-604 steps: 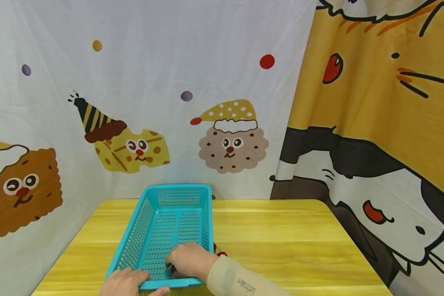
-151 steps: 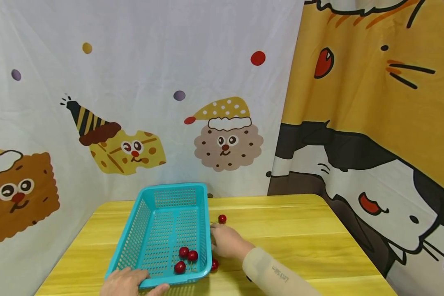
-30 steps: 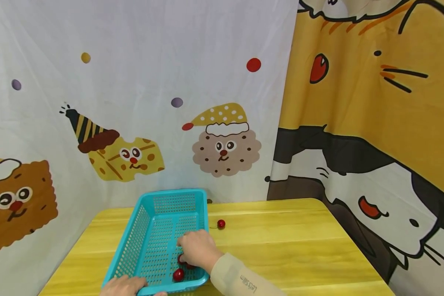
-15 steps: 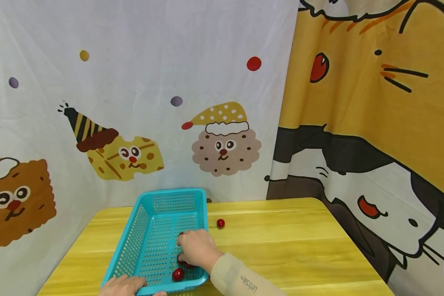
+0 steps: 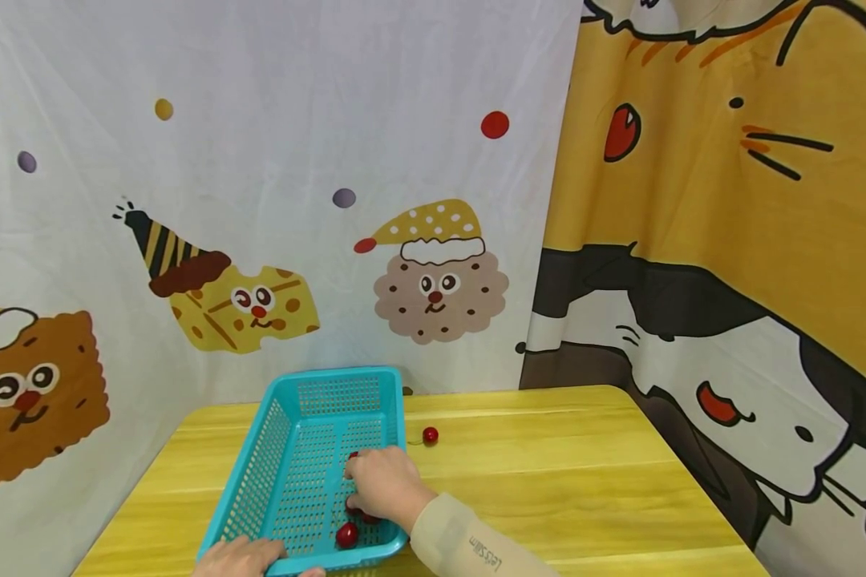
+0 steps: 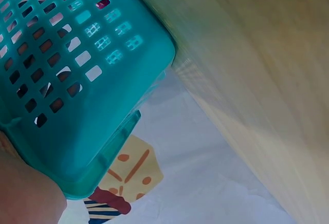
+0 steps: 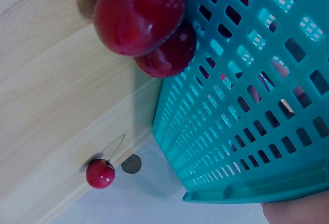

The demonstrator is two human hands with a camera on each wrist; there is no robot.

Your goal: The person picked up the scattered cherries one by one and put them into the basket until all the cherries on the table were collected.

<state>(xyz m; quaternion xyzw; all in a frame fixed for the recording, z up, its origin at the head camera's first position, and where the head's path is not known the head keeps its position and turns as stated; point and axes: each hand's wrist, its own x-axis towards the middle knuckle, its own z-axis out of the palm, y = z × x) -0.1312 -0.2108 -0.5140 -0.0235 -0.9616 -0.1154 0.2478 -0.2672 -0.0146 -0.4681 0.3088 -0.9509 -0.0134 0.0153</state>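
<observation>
A turquoise mesh basket [image 5: 248, 473] stands on the wooden table, its near left corner gripped by my left hand [image 5: 240, 557]. My right hand [image 5: 386, 483] is inside the basket with bent fingers, low over the cherries. One cherry [image 5: 347, 535] lies near the front wall; others are partly covered by the hand. A sliver of another cherry [image 5: 353, 455] shows past the index finger; whether the fingers pinch it is hidden. Outside, close against the basket wall, two large-looking cherries [image 7: 139, 16] appear in the right wrist view; the sleeve covers that spot in the head view.
Another stemmed cherry [image 5: 430, 436] lies on the table [image 5: 548, 481] right of the basket. Behind the table's far edge hangs a white curtain [image 5: 281, 104] printed with cartoon food, with a cat-patterned curtain [image 5: 693, 200] at the right.
The right hand went from beside the basket into it over the last five seconds. Within the last second a cherry came into sight past its index finger. The left hand stays on the corner.
</observation>
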